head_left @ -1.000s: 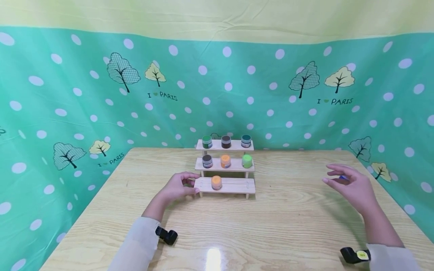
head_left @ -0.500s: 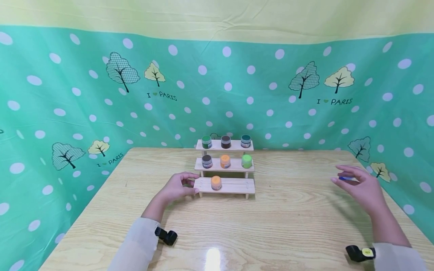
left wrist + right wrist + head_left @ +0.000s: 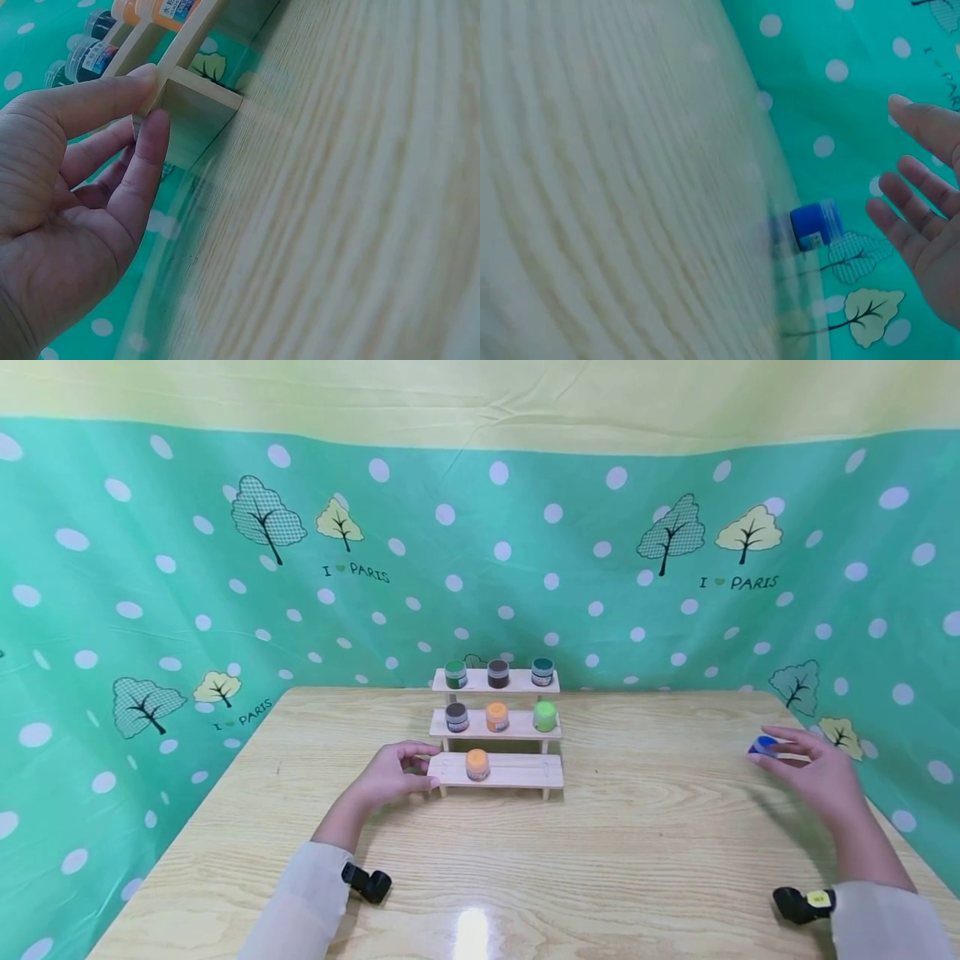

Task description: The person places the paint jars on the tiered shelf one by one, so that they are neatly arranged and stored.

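Observation:
A three-tier wooden display rack (image 3: pixel 517 774) holds small paint jars. At the left end of its lowest shelf, my left hand (image 3: pixel 390 774) pinches the board between thumb and fingers, as the left wrist view also shows. An orange jar (image 3: pixel 477 765) sits on that shelf. At the table's right side stands a blue jar (image 3: pixel 763 746), seen in the right wrist view as a blue jar (image 3: pixel 817 225) near the edge. My right hand (image 3: pixel 821 777) is just right of it, fingers extended and apart from the jar, holding nothing.
The middle shelf bears a dark jar (image 3: pixel 457 717), an orange jar (image 3: pixel 497 717) and a light green jar (image 3: pixel 545 717). On top are a green jar (image 3: pixel 455 674), a dark brown jar (image 3: pixel 498 674) and a teal jar (image 3: pixel 542 672). A dotted cloth (image 3: pixel 360 610) hangs behind the wooden table (image 3: pixel 600 860).
My right hand has moved to the right, and the blue jar that was mostly hidden behind its fingers now shows. The left hand and the rack have stayed in place.

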Available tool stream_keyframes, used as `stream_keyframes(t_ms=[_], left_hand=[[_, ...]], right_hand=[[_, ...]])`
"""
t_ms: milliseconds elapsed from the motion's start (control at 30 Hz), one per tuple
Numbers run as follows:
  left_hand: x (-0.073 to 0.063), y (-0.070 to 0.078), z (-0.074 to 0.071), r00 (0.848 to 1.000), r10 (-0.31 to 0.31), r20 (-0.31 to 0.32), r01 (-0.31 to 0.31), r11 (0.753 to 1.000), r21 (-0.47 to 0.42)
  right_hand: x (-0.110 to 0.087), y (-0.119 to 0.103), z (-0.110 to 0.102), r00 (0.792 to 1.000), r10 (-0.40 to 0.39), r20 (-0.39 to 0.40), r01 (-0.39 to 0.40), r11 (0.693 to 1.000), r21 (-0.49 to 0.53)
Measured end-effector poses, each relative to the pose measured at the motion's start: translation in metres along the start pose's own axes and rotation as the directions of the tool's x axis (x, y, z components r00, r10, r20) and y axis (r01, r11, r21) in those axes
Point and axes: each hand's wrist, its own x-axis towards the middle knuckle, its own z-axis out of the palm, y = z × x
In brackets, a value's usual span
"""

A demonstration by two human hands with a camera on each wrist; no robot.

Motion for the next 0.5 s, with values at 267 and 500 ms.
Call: stream_keyframes(t_ms=[267, 500], left_hand=[[0.001, -0.002, -0.001, 1.000, -0.008, 0.000, 0.008, 1.000, 0.020], [0.001, -0.001, 0.000, 1.000, -0.006, 0.005, 0.006, 1.000, 0.018]], right_hand=[[0.009, 0.015, 0.000, 0.996, 0.087, 0.029, -0.085, 0.995, -0.052], [0.014, 0.024, 0.002, 0.987, 0.156, 0.024, -0.156, 0.988, -0.004]])
